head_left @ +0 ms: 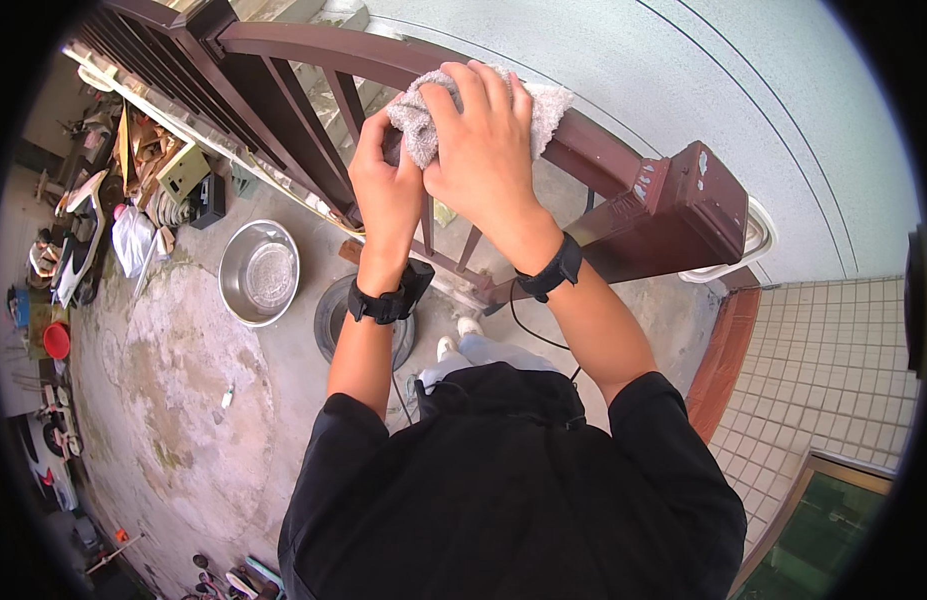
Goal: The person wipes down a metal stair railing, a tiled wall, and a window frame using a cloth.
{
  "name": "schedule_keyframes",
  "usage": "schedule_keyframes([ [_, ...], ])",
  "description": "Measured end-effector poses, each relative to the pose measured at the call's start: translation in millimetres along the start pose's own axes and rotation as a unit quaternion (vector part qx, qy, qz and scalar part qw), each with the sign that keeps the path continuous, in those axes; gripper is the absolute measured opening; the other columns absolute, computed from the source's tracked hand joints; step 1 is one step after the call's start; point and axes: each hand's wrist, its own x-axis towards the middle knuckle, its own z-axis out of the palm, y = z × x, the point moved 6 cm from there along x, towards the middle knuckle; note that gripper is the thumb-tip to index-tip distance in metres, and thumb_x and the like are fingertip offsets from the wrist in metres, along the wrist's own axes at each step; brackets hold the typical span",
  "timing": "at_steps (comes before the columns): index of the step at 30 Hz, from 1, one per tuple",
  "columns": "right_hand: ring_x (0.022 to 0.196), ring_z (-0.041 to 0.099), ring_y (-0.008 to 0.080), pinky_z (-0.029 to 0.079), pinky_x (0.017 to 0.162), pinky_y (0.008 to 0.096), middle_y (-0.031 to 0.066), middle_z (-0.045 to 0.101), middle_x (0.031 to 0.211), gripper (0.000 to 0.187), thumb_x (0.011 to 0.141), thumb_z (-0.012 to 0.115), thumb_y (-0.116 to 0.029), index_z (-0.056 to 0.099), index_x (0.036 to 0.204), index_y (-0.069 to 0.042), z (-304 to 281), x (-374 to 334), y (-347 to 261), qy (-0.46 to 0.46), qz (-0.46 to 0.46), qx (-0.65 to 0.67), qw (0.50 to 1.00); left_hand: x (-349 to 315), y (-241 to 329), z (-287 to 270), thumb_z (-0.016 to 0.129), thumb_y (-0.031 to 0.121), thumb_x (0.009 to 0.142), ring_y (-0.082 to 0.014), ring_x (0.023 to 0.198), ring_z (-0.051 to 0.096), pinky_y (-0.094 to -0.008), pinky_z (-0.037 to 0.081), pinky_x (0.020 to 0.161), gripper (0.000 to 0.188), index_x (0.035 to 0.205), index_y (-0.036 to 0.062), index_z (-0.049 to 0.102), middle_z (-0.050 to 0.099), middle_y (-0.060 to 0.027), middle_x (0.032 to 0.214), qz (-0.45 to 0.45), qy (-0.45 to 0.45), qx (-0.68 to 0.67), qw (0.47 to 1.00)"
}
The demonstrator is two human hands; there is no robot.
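Note:
A grey, nubbly cleaning cloth (549, 108) is draped over the dark brown handrail (595, 157) of a railing. My right hand (490, 160) presses the cloth onto the top of the rail, its fingers bent over the far side. Close beside it, my left hand (388, 190) grips the bunched left end of the cloth at the rail. Some of its fingertips are hidden behind the cloth and rail. Both wrists wear black bands. Just right of my hands the rail meets a thick brown post (695, 210) with chipped paint.
A steel basin (260, 272) stands on the concrete floor to the left. Nearer my feet is a dark round tub (335, 318), partly behind my left forearm. Piled odds and ends (148, 180) line the far left. A light wall (783, 120) rises behind the railing.

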Motion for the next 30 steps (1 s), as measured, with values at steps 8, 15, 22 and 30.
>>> schedule_keyframes([
  [8,0.118,0.04,0.033,0.028,0.101,0.0497,0.0145,0.049,0.12,0.041,0.06,0.064,-0.003,0.056,0.1,-0.001,-38,-30,4,-0.025,0.014,-0.036,0.999,-42,10,30,0.057,-0.004,0.076,-0.0174,0.085,0.057,-0.028,0.046,0.075,0.029,0.105,-0.0011,0.055,0.059,-0.0102,0.093,-0.01,-0.04,-0.014,0.999],
  [15,0.121,0.04,0.0281,0.029,0.101,0.0465,0.0105,0.05,0.121,0.049,0.061,0.062,0.0,0.055,0.109,0.001,-79,-111,22,-0.038,0.082,-0.014,0.996,-106,34,64,0.061,-0.005,0.065,-0.031,0.088,0.057,-0.0337,0.046,0.078,0.041,0.105,0.0012,0.052,0.055,-0.015,0.097,0.077,-0.159,-0.061,0.982],
  [22,0.117,0.043,0.0297,0.038,0.095,0.0402,0.0091,0.052,0.118,0.051,0.065,0.059,-0.003,0.054,0.116,-0.003,-59,-254,81,0.051,0.039,-0.098,0.993,-185,-16,117,0.064,0.0,0.062,-0.0323,0.088,0.056,-0.0346,0.047,0.073,0.042,0.102,0.0023,0.05,0.054,-0.0143,0.098,0.082,-0.337,-0.019,0.938],
  [30,0.115,0.044,0.0304,0.037,0.095,0.0416,0.0102,0.049,0.121,0.053,0.068,0.06,-0.005,0.05,0.119,-0.003,-47,-288,91,-0.056,0.108,-0.049,0.991,-217,-51,125,0.065,0.005,0.067,-0.0342,0.086,0.056,-0.0358,0.047,0.072,0.038,0.101,0.0027,0.049,0.053,-0.014,0.096,-0.017,-0.406,0.007,0.914],
])
